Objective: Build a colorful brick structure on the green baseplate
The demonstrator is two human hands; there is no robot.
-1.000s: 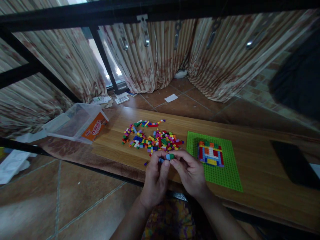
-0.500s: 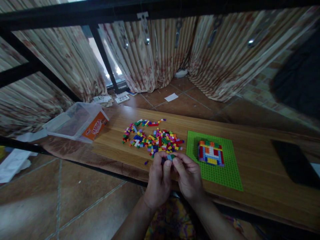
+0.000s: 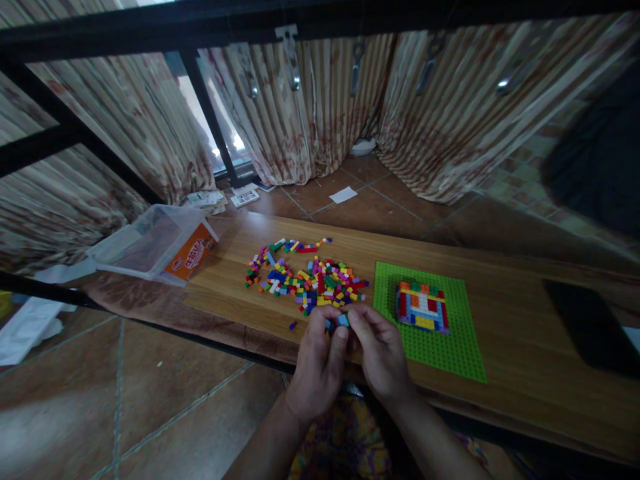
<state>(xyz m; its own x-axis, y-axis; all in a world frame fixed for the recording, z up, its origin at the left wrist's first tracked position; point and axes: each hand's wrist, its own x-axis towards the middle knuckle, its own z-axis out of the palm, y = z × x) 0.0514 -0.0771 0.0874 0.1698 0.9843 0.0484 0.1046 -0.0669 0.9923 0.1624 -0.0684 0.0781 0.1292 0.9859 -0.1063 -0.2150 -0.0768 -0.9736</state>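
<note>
My left hand (image 3: 321, 353) and my right hand (image 3: 379, 347) meet above the near edge of the wooden board. Between their fingertips are small blue toy bricks (image 3: 343, 321), with a bit of green beside them; the fingers partly cover these. Both hands are closed in a pinch. Just beyond them lies a heap of loose coloured bricks (image 3: 327, 280). To the right, a green baseplate (image 3: 463, 353) carries a block of built-up bricks (image 3: 424, 305) in red, orange, white, blue and yellow.
A clear plastic box (image 3: 135, 250) with an orange label stands at the board's left end. A dark flat panel (image 3: 593, 327) lies on the right. One purple brick (image 3: 293, 326) sits apart near the front edge. Curtains (image 3: 310, 113) hang behind.
My left thumb has slid down slightly, and more of the blue brick shows between the fingertips. My right fingers have shifted a little. The heap and the baseplate look unchanged.
</note>
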